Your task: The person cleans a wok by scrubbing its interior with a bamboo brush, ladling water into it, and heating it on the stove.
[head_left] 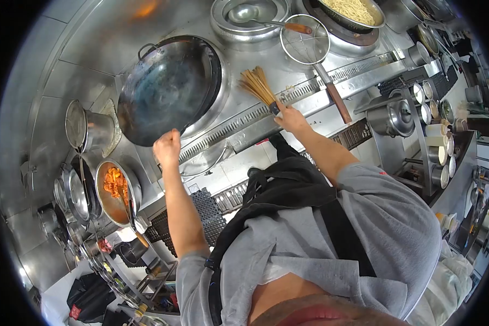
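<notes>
A large dark wok (168,87) with a bluish sheen sits on the stove at the upper left. My left hand (167,148) is closed at the wok's near rim, its fingers wrapped round something there that I cannot make out. To the right of the wok, my right hand (292,118) grips the dark-bound end of a bamboo brush (258,86). The brush's splayed bristles point up and left, above the metal stove top. Its bristles are apart from the wok.
A wire strainer (305,41) with a wooden handle lies at the upper middle, beside a ladle (244,13). Noodles (350,11) fill a pan at the top right. A bowl of orange-red food (114,183) and a metal pot (99,130) stand at left.
</notes>
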The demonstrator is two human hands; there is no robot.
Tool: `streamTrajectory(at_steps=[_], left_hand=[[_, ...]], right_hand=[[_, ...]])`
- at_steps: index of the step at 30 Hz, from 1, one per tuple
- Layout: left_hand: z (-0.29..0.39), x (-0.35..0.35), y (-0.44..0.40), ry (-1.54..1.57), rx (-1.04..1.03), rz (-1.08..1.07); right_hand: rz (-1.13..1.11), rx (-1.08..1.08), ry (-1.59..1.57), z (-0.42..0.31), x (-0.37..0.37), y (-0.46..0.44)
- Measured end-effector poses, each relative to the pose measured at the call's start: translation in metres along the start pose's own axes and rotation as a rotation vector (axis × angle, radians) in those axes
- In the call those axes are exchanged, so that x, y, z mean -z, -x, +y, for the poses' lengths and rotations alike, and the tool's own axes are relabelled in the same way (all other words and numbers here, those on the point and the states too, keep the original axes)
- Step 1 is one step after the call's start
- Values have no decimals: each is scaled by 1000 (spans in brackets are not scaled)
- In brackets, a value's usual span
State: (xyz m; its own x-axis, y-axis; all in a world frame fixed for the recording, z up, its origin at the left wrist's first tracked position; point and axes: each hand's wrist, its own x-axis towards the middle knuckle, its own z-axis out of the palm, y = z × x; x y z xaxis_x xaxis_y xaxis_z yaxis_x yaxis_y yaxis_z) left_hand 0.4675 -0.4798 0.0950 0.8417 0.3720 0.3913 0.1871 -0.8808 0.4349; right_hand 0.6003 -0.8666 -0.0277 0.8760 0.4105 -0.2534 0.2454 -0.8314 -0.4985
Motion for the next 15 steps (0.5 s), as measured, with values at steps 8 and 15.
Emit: streamTrajectory(at_steps=[8, 15], left_hand=[[-30, -39, -6, -35, 27, -63], [21, -21, -114, -36, -156, 24]], right_hand=[[91, 119, -168, 19, 19, 31], [109, 128, -369, 76, 62, 50]])
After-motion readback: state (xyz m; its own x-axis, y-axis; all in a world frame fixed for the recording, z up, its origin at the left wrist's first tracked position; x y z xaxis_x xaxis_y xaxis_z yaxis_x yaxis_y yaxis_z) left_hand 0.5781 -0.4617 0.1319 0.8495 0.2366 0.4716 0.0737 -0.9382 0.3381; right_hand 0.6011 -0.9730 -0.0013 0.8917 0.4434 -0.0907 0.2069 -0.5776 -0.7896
